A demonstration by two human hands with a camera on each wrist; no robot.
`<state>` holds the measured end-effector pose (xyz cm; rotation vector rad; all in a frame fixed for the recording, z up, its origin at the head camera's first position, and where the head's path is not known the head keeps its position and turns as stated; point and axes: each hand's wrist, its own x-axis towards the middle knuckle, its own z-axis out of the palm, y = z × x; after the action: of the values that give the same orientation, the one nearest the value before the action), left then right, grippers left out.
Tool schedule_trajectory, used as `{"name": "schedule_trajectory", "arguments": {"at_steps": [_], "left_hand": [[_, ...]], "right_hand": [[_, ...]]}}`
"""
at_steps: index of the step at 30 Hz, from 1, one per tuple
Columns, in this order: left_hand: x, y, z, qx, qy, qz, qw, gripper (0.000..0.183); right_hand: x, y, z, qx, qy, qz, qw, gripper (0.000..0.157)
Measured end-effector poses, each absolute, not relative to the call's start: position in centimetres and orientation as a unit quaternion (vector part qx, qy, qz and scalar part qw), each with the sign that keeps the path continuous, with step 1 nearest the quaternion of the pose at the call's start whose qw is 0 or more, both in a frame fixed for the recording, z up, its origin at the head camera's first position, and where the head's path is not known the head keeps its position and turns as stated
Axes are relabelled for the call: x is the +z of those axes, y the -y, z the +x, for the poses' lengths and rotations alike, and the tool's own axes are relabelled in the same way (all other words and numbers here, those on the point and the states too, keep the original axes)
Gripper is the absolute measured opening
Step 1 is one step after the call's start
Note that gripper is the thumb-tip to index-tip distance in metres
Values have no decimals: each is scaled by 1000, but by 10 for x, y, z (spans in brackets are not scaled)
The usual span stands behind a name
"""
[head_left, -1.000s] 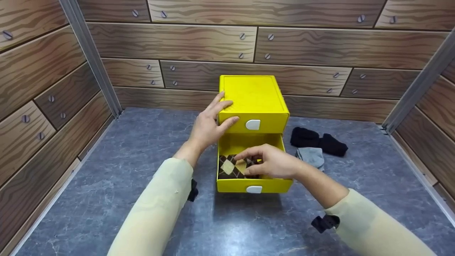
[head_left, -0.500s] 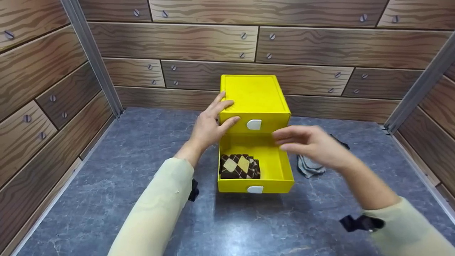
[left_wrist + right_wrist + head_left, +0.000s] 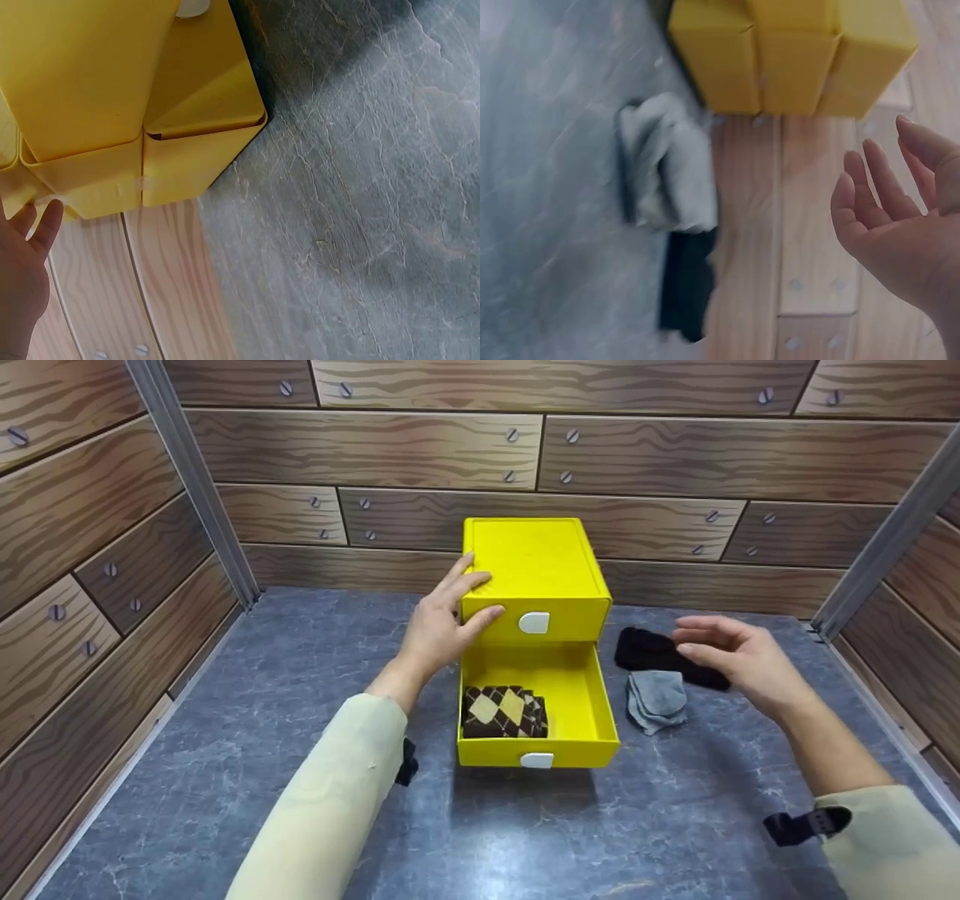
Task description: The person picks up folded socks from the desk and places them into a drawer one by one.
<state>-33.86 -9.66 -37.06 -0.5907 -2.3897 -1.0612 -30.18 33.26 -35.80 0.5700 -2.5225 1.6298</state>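
A yellow drawer box [image 3: 534, 556] with white handles stands on the table, its lower drawer [image 3: 574, 697] pulled out. Inside that drawer, towards the left, lies a folded brown argyle sock bundle [image 3: 504, 711]. My left hand [image 3: 441, 622] rests on the box's upper left side, fingertips on the top edge and thumb at the front. To the right of the box, my right hand [image 3: 750, 664] hovers above the black socks [image 3: 649, 651], fingers loosely bent with nothing in them. Folded grey socks [image 3: 656, 699] lie just in front of the black ones.
The grey marbled table [image 3: 337, 660] spreads around the box. Wood-patterned walls [image 3: 420, 450] rise behind and on both sides, with metal posts [image 3: 199, 487] at the corners. The upper drawer [image 3: 487, 622] is closed.
My right hand has come out of the lower drawer, leaving the argyle socks there, and has moved right to above the black socks. My left hand has stayed on the box.
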Motion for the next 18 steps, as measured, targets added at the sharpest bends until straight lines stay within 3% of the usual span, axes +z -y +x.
{"name": "schedule_trajectory", "arguments": {"at_steps": [12, 18], "left_hand": [[-368, 96, -339, -389, 869, -213, 221, 58], [-370, 96, -338, -388, 870, -210, 220, 58]], "right_hand": [[-409, -366, -326, 613, 776, 151, 19, 36], [-427, -369, -332, 607, 783, 137, -6, 44]]}}
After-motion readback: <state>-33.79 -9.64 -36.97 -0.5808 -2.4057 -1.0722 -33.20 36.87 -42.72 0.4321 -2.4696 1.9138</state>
